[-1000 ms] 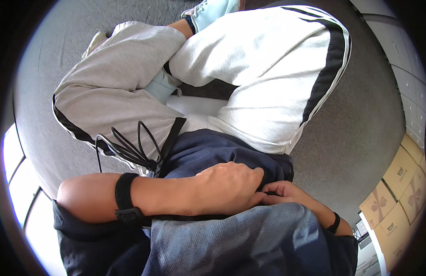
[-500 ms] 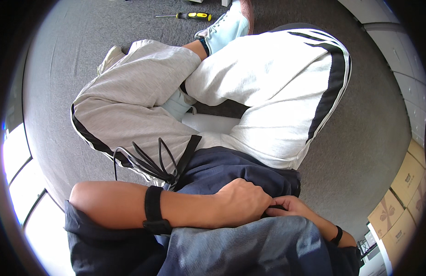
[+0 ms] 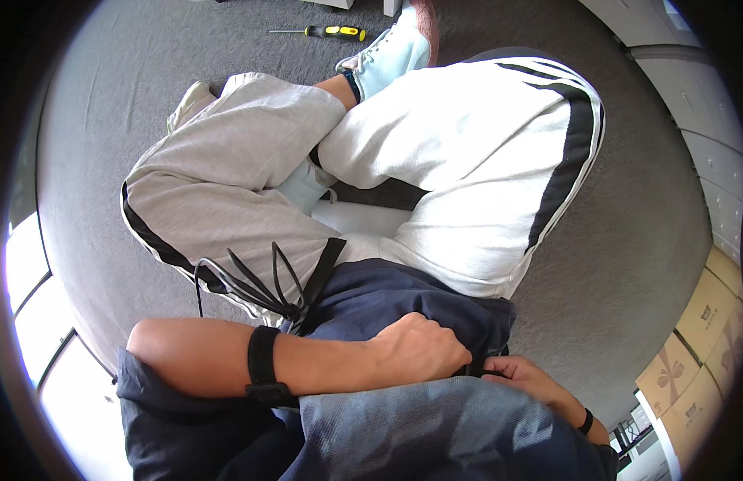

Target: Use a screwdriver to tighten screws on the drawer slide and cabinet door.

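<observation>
In the head view, the person sits on a dark grey carpet (image 3: 620, 240) with legs folded, both hands together low in front of the waist. The left hand (image 3: 423, 346) reaches across from the left, its back turned up and its fingers curled into a loose fist; the fingertips are hidden beneath, so what they hold, if anything, cannot be told. The right hand (image 3: 522, 377) comes in from the other side, thumb and forefinger drawn narrow, their tips at the end of a dark strip (image 3: 472, 371). Whether they pinch it firmly cannot be told.

That strip lies in the short gap between the two hands, against the navy cloth (image 3: 387, 293) of the person's clothing. Its visible long axis runs roughly crosswise, from hand to hand. From the right fingertips it lies to the left; from the left fist, to the right and low beside the knuckles. Both hands are close on it, and neither is clearly nearer.

Well apart from the hands, a black cord bundle (image 3: 285, 306) rests near the left thigh, above the left forearm. A yellow-and-black screwdriver (image 3: 336, 33) lies on the carpet beyond the legs, shaft pointing left, beside a pale blue shoe (image 3: 394, 58).
</observation>
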{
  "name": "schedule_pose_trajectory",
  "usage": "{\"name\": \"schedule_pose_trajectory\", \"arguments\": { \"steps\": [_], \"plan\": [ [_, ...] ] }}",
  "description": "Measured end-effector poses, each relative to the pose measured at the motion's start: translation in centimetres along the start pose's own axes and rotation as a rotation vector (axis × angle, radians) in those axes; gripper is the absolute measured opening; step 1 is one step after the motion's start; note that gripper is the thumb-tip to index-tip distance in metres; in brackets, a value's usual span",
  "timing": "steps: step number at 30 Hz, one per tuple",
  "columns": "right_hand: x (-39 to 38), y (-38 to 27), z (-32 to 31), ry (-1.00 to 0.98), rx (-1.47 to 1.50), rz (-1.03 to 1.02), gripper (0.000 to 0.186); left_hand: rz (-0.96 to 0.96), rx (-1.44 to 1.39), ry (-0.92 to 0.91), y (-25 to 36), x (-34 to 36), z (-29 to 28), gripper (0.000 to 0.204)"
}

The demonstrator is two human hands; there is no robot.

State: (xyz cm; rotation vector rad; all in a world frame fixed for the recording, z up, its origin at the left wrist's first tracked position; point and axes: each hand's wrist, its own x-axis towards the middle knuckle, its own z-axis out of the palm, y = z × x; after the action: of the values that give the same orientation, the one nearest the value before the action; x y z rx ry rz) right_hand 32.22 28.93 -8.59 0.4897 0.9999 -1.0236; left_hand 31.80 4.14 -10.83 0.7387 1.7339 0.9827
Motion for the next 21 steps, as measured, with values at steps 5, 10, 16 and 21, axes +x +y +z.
{"name": "schedule_pose_trajectory", "arguments": {
  "steps": [5, 10, 16, 21],
  "plan": [
    [0.4, 0.5, -0.4, -0.037, -0.154, -0.031, 0.015, 0.046, 0.021, 0.076, -0.1, -0.4, 0.3, 0.026],
    [1.4, -1.1, 0.7, -0.079, -0.263, -0.122, 0.022, -0.038, 0.08, -0.029, -0.4, -0.5, 0.3, 0.024],
    [2.5, -2.3, 2.5, -0.004, -0.351, -0.174, 0.031, -0.02, 0.084, -0.061, -0.6, -0.4, -0.4, 0.024],
    [2.6, -0.6, 1.7, 0.071, -0.369, -0.141, 0.03, 0.031, -0.003, 0.029, -0.8, -0.8, -0.4, 0.026]
  ]
}}
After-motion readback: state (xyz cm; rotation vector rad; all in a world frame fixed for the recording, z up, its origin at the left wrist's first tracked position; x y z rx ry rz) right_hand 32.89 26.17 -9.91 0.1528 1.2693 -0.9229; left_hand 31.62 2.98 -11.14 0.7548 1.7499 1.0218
